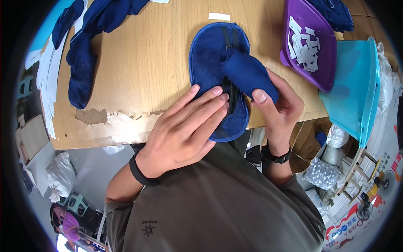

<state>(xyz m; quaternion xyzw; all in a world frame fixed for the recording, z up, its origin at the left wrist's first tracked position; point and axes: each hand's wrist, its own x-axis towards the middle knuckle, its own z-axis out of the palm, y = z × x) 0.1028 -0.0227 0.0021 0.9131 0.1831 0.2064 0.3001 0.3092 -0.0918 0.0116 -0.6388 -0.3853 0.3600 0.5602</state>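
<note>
A navy fabric piece (205,59), rounded and long like a slipper sole with piped edges, lies at the table's front edge. Its near end reaches past that edge. My left hand (184,130) rests on it with fingers stretched out, the fingertips beside a black strip (232,98) along its middle. My right hand (279,107) is closed round a folded navy cloth flap (247,71), thumb on top. The flap stands up over the right side of the piece; how the two join is hidden.
Navy cloth items (82,63) and a stack of white paper strips (49,84) lie at the left. A purple bin (289,54) holds several white slips, beside a turquoise bin (350,92). One white slip (219,17) lies beyond the fabric. The wooden table (138,63) has a peeling front edge.
</note>
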